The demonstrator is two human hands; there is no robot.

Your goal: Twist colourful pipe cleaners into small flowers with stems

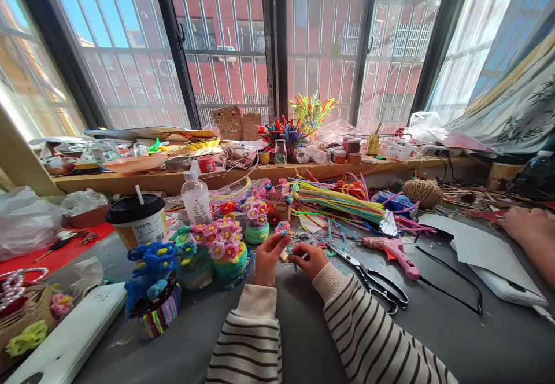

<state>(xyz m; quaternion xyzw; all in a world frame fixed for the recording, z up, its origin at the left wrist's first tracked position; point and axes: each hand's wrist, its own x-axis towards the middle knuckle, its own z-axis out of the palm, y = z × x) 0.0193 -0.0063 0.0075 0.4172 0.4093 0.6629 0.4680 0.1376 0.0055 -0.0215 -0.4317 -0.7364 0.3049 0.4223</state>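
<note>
Near the middle of the table my left hand [267, 261] is closed, pinching a small pink and blue pipe-cleaner flower [283, 228] by its underside. Close beside it, my right hand [310, 261] has its fingers closed on the flower's thin blue stem [291, 251]. To the left stand a pot of pink pipe-cleaner flowers [225, 242] and a pot of blue ones [152, 265]. Scissors [368, 277] lie right of my right hand, with a pink glue gun [396, 254] just beyond them.
A bundle of colourful pipe cleaners [342, 199] lies behind my hands. A lidded cup [137, 219] and a plastic bottle [196, 199] stand at left. The glue gun's black cord [466, 306] loops right. Another person's hand [526, 236] rests at the right edge.
</note>
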